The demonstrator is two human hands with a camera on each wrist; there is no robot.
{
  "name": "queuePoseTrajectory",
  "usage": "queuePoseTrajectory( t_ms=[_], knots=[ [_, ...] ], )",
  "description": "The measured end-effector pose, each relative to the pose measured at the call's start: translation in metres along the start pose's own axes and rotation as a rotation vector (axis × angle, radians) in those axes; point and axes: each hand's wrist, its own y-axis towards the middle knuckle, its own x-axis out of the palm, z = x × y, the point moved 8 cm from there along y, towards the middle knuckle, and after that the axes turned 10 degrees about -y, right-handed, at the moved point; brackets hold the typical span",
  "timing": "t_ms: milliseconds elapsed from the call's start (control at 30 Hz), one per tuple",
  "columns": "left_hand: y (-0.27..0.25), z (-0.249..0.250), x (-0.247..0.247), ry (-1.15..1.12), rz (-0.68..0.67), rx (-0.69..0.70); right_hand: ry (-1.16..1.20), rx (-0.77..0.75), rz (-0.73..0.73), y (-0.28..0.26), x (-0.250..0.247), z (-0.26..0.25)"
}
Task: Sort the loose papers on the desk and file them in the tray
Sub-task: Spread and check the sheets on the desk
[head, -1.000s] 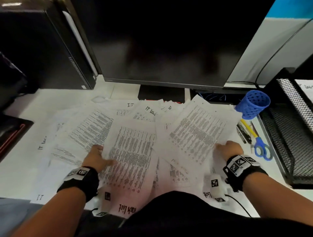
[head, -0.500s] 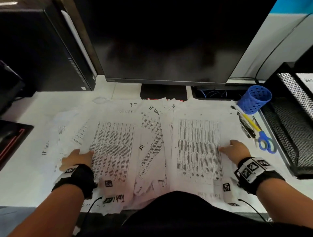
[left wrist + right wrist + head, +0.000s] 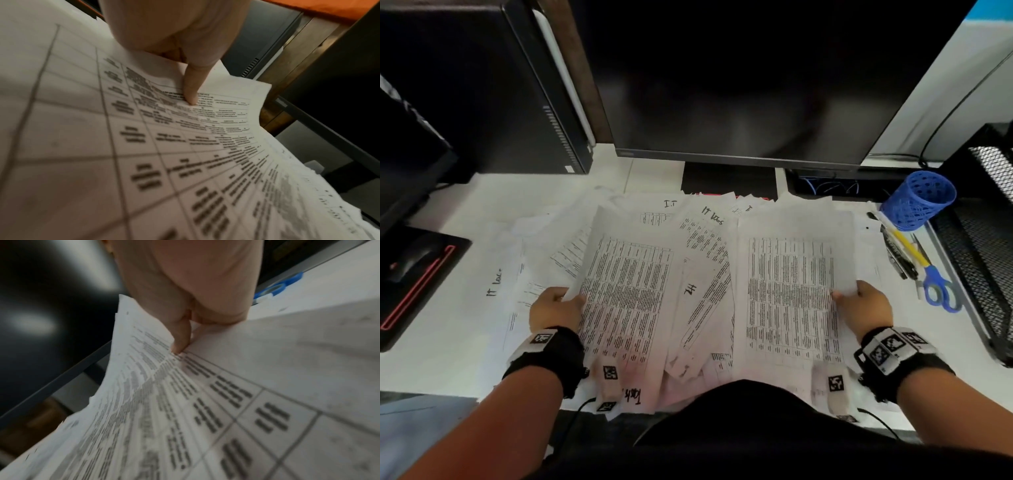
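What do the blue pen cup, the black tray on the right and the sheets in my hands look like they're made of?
Blue pen cup: likely moulded plastic; uniform colour, round perforations.
Black tray: probably metal wire mesh, dark matte coating; fine grid with a solid rim.
Sheets: thin printed paper; they curl and flex in each hand's grip, left hand, right hand.

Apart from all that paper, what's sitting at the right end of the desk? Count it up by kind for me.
Blue pen cup: 1
Scissors: 1
Yellow pen: 1
Mesh tray: 1
Total: 4
The dark pens beside the yellow one are too bunched to count.
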Motion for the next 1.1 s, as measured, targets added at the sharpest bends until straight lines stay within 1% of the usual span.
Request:
queuePoseTrajectory(
  t_ms=[67,167,267,367,433,500,533,633,667,733,800,867,933,1000,1033,1100],
  knots=[
    [-0.006,0.012,-0.004,-0.052,0.012,0.088,0.038,-0.021,0.007,0.003,-0.009,0.0],
    [-0.007,0.028,-0.016,-0.17,0.015,0.158,0.077,-0.042,-0.023,0.007,-0.016,-0.002],
    [0.008,0.034,-0.032,-0.266,0.006,0.169,0.148,-0.084,-0.07,0.008,-0.017,-0.014],
    [0.011,0.04,-0.034,-0.263,-0.078,0.12,0.246,-0.135,-0.139,-0.001,-0.012,-0.033],
    [0.006,0.042,-0.023,-0.206,-0.165,0.08,0.335,-0.141,-0.214,-0.009,-0.003,-0.047],
    [-0.006,0.046,-0.005,-0.109,-0.255,0.083,0.406,-0.13,-0.289,-0.015,0.009,-0.058],
    [-0.013,0.046,0.005,-0.096,-0.29,0.08,0.435,-0.124,-0.327,-0.018,0.016,-0.062],
    [-0.039,0.052,0.033,-0.148,-0.352,0.073,0.504,-0.103,-0.41,-0.026,0.036,-0.073],
    [-0.045,0.052,0.044,-0.142,-0.374,0.072,0.52,-0.095,-0.433,-0.028,0.042,-0.076],
    [-0.054,0.058,0.058,-0.09,-0.395,0.118,0.542,-0.071,-0.461,-0.03,0.052,-0.078],
    [-0.055,0.063,0.063,-0.063,-0.373,0.146,0.562,-0.055,-0.476,-0.03,0.057,-0.077],
    [-0.049,0.069,0.055,-0.074,-0.31,0.145,0.582,-0.048,-0.483,-0.025,0.057,-0.072],
    [-0.035,0.072,0.041,-0.079,-0.229,0.162,0.599,-0.032,-0.479,-0.025,0.05,-0.072],
    [-0.024,0.072,0.024,-0.065,-0.157,0.15,0.638,-0.019,-0.473,-0.026,0.041,-0.075],
    [-0.021,0.072,0.017,-0.063,-0.137,0.144,0.672,-0.013,-0.471,-0.026,0.037,-0.075],
    [-0.022,0.076,0.012,-0.06,-0.141,0.171,0.709,-0.02,-0.474,-0.028,0.034,-0.079]
  ],
)
